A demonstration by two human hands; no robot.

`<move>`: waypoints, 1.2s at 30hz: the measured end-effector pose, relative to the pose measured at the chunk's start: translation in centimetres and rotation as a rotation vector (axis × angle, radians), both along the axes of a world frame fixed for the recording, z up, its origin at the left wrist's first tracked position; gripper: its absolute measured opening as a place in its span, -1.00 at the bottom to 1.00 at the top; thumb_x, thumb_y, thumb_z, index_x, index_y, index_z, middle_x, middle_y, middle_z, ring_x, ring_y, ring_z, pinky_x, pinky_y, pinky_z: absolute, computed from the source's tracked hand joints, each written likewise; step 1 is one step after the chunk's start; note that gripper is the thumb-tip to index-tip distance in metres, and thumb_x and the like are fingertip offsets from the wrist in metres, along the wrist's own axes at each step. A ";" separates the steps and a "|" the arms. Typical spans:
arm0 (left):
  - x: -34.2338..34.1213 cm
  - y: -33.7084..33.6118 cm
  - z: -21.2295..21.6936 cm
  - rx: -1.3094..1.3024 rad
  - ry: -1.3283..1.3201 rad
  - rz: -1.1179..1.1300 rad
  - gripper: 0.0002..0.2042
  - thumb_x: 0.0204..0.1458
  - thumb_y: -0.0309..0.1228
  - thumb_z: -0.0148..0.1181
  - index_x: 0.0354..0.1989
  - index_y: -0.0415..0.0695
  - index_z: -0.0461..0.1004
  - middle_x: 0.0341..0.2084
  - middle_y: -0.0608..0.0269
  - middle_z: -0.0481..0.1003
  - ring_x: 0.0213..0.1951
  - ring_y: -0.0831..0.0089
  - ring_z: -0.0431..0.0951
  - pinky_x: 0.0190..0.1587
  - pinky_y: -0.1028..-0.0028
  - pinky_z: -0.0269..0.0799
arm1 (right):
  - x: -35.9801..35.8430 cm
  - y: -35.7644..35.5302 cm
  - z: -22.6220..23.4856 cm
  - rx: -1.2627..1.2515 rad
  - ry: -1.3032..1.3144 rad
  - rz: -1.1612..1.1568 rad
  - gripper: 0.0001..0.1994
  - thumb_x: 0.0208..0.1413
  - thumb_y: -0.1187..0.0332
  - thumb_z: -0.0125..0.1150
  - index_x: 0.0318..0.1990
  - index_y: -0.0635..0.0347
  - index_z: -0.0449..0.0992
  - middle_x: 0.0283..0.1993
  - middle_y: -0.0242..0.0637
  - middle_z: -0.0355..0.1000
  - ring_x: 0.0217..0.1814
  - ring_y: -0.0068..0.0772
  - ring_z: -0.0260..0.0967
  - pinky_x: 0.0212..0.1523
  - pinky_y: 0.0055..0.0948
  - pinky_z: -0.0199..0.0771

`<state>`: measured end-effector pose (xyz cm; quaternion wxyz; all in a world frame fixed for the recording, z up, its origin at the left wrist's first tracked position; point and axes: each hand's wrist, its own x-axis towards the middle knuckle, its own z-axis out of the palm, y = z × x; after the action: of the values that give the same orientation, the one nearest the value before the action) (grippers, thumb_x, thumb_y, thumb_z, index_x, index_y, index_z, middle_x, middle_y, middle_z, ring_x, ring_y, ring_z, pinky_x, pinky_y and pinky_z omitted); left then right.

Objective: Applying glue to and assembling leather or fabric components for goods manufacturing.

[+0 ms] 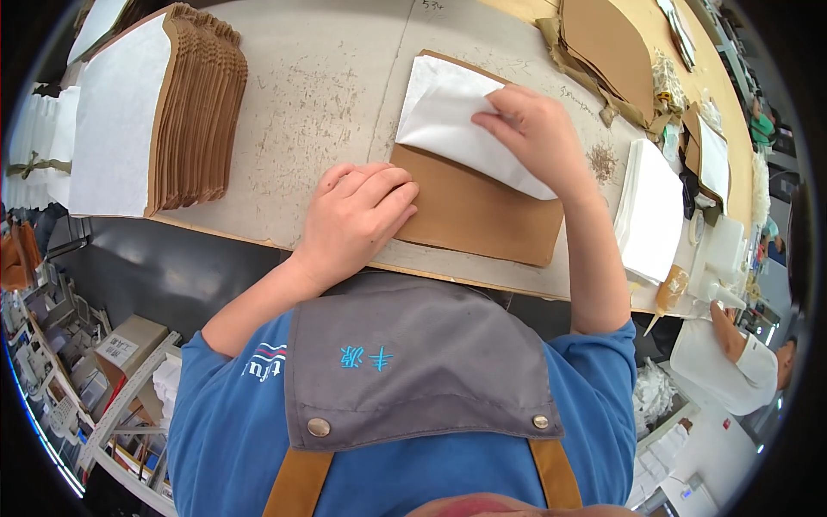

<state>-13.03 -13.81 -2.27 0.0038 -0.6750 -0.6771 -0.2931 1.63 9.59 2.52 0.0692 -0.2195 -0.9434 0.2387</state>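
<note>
A brown rectangular sheet (491, 211), of paper or thin board, lies on the worktable before me. Over its far part is a white sheet (448, 108), lifted and bowed along its near edge. My right hand (538, 133) has the white sheet's right part pinched between thumb and fingers. At the brown sheet's left edge, my left hand (362, 207) rests palm down with its fingers bent a little and slightly apart. Whether more brown layers lie beneath cannot be made out.
A tall stack of brown pieces topped with white (125, 121) stands at left. White sheets (650, 211) lie at right, close to an amber bottle with a pointed tip (670, 289). Brown sheets (607, 47) sit at the far right. Another person (724, 362) is beyond the table's right end.
</note>
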 end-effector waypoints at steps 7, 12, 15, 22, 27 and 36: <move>0.1 0.1 0.1 -0.010 0.019 0.012 -0.77 -0.01 -0.38 0.42 -0.16 0.01 0.61 -0.10 0.50 0.57 0.02 0.51 0.55 0.10 0.33 0.28 | -0.5 3.8 1.0 0.101 0.094 -0.157 -0.83 0.17 0.29 0.35 -0.27 0.20 0.57 -0.35 -0.24 0.48 -0.36 -0.17 0.42 -0.31 -0.28 0.42; -0.4 0.1 0.6 -0.110 -0.107 -0.005 -0.66 -0.05 -0.38 0.46 -0.06 -0.02 0.59 -0.01 0.45 0.54 0.05 0.41 0.53 0.09 0.29 0.31 | 0.5 1.2 3.4 0.092 0.156 -0.013 -0.84 0.15 0.32 0.38 -0.25 0.21 0.58 -0.41 -0.28 0.40 -0.42 -0.28 0.38 -0.36 -0.34 0.38; -0.6 1.1 1.9 0.009 -0.177 0.101 -0.48 -0.13 -0.39 0.52 0.09 -0.01 0.55 0.02 0.40 0.52 0.09 0.34 0.50 0.09 0.26 0.32 | 0.9 -1.3 3.8 0.078 0.202 0.054 -0.88 0.13 0.30 0.37 -0.29 0.11 0.60 -0.41 -0.28 0.45 -0.38 -0.16 0.46 -0.36 -0.25 0.44; -1.6 5.6 4.8 0.072 -0.179 -0.010 -0.41 -0.15 -0.42 0.51 0.16 0.09 0.52 -0.12 0.43 0.58 0.09 0.36 0.52 0.16 0.26 0.27 | 2.4 -3.9 4.1 0.206 0.080 0.174 -0.72 0.00 0.24 0.47 -0.12 -0.01 0.61 -0.36 -0.41 0.51 -0.29 -0.31 0.51 -0.17 -0.32 0.42; -2.0 5.2 4.0 0.098 -0.128 -0.060 -0.64 -0.08 -0.43 0.45 -0.06 0.11 0.61 -0.33 0.55 0.58 0.01 0.39 0.57 0.15 0.25 0.27 | 5.1 -2.8 4.4 0.202 0.069 0.112 -0.61 -0.07 0.20 0.52 -0.05 0.00 0.61 -0.30 -0.37 0.54 -0.16 -0.30 0.50 -0.01 -0.31 0.39; -2.1 3.8 3.4 0.110 -0.232 -0.136 -0.64 -0.07 -0.32 0.48 -0.04 0.11 0.62 -0.13 0.45 0.58 0.07 0.34 0.54 0.18 0.25 0.25 | 10.6 -1.3 2.5 0.159 0.033 -0.020 -0.82 -0.08 0.43 0.46 -0.37 0.18 0.53 -0.13 -0.41 0.53 -0.13 -0.26 0.46 -0.06 -0.25 0.42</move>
<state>-15.10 -10.04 1.09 -0.0572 -0.6795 -0.6087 -0.4055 12.24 8.32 5.02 0.1042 -0.2187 -0.9559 0.1658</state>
